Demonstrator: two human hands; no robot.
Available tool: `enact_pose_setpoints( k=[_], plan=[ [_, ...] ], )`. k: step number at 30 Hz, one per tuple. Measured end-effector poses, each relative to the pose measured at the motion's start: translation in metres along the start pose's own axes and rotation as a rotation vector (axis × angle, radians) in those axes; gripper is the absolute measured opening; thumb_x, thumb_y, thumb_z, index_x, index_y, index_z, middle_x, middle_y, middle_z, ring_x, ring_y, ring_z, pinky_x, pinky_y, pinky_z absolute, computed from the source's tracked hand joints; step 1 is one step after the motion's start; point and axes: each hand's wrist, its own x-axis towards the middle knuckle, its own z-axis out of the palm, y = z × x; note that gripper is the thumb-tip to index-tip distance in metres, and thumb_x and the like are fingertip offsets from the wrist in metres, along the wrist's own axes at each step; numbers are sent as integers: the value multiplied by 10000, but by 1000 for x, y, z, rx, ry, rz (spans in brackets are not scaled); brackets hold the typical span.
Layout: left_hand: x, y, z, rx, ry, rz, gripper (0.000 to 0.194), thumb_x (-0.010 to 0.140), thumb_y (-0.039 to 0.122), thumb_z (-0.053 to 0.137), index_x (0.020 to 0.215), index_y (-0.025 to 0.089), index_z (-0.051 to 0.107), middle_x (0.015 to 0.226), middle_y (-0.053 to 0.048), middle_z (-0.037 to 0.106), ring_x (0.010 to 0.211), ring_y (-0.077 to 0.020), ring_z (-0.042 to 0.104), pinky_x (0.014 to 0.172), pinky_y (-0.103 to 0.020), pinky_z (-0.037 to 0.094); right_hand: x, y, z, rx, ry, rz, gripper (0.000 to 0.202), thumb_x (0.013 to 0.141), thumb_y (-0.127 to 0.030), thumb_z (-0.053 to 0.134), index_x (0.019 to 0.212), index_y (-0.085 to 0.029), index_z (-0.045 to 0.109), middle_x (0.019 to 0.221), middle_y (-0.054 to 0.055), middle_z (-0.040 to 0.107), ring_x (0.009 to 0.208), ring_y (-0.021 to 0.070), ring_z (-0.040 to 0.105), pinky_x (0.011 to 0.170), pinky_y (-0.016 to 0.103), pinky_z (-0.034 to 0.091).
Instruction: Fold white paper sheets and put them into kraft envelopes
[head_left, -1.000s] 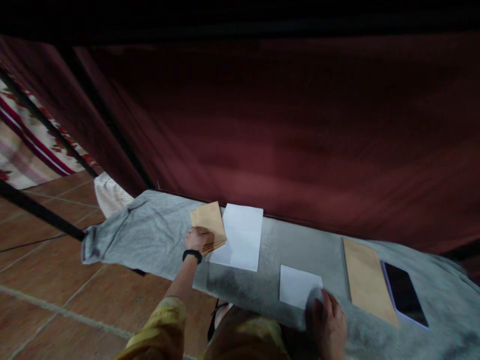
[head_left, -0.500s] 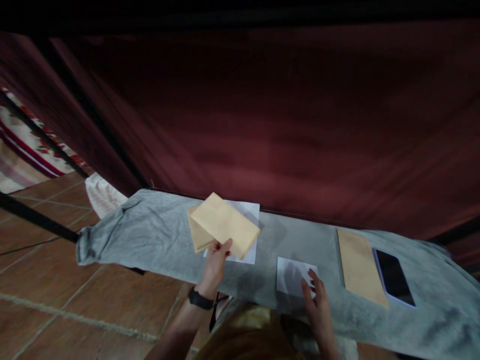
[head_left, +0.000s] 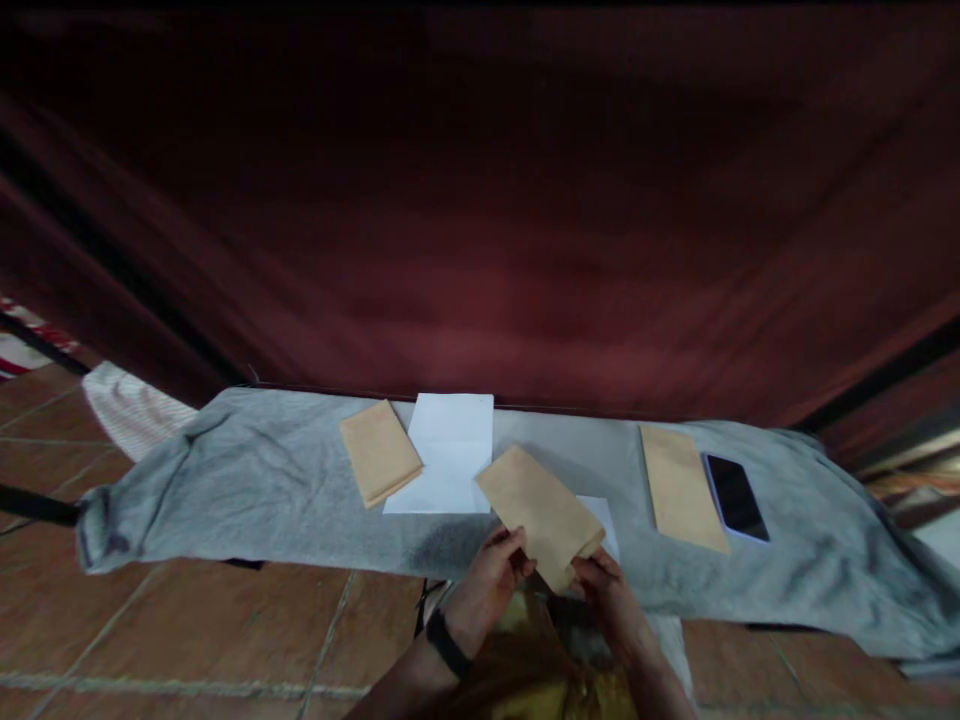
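Between both hands I hold a tan paper envelope [head_left: 541, 510], tilted above the cloth. My left hand [head_left: 496, 578], with a dark band on its wrist, pinches the envelope's lower left edge. At its right end, my right hand [head_left: 600, 585] grips the corner by what looks like the flap. Partly hidden behind that end lies a small white paper [head_left: 604, 520]. To the left, a stack of tan envelopes [head_left: 380, 452] rests partly over a larger creased white sheet [head_left: 454, 440].
Another tan envelope [head_left: 681, 488] lies to the right, beside a dark-screened phone [head_left: 736, 497] with a lilac edge. All rest on a grey cloth [head_left: 277, 480] over a narrow surface. A dark red curtain [head_left: 480, 250] hangs behind, with tiled floor [head_left: 225, 630] below.
The envelope has moved right and toward me, away from the stack. My right hand, earlier open over the small white paper, now grips the envelope too. The view has shifted right.
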Motion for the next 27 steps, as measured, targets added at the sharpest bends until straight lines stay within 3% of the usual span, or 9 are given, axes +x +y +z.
enact_pose_setpoints(
  k=[6,10,13,15,17,19,21,24,27],
  plan=[
    [-10,-5,11,93,-60,-8,394,577,282,920,875,176,686,850,-14,716,684,-121,643,636,-235,522,9,-7,2,-83,101,-113,299,633,-416,795,825,-203,712,730,25,737,721,226,697,664,309,551],
    [-14,-14,14,209,-54,22,415,597,364,894,915,192,690,928,-34,723,743,-145,655,679,-261,528,15,-8,-9,-306,275,-275,223,652,-391,726,714,-201,625,556,-41,597,498,116,522,471,210,417],
    [-12,-22,6,444,-129,-31,376,675,468,817,849,167,674,830,-58,709,727,-176,663,673,-293,523,14,-8,-21,-344,360,-286,250,707,-447,650,706,-211,566,503,-69,507,408,79,396,398,192,320],
    [-11,-24,3,736,-210,69,344,760,492,726,836,162,669,805,-75,701,756,-215,679,704,-343,536,11,-10,-29,-346,365,-274,290,715,-492,635,701,-215,550,486,-76,477,392,81,384,391,196,314],
    [-9,-20,6,1090,-285,360,314,813,437,676,985,173,682,1028,-120,713,1007,-282,679,876,-429,535,7,-14,-36,-354,336,-252,318,699,-513,660,698,-214,552,499,-70,489,407,85,402,406,201,332],
    [-5,-9,16,1450,-361,713,540,801,361,706,1307,223,578,1450,-135,528,1388,-328,447,1121,-508,385,2,-19,-40,-345,290,-237,333,681,-514,698,700,-212,561,546,-51,539,468,99,463,466,212,395],
    [3,4,29,1798,-491,895,867,759,375,769,1514,270,355,1655,-128,217,1526,-370,162,1205,-591,211,-2,-24,-43,-324,232,-222,344,663,-512,732,703,-212,568,600,-35,591,544,120,527,554,238,460],
    [19,18,46,2044,-688,919,1140,678,487,828,1584,279,168,1684,-158,33,1537,-399,47,1206,-651,84,-8,-28,-48,-295,139,-200,352,664,-516,757,729,-212,592,638,-32,627,598,139,569,643,273,502],
    [33,20,52,2092,-867,854,1258,634,563,827,1598,267,75,1681,-175,18,1539,-395,37,1202,-654,38,-12,-29,-53,-282,49,-187,326,695,-496,758,782,-210,626,650,-39,639,632,149,596,695,286,511]
  ],
)
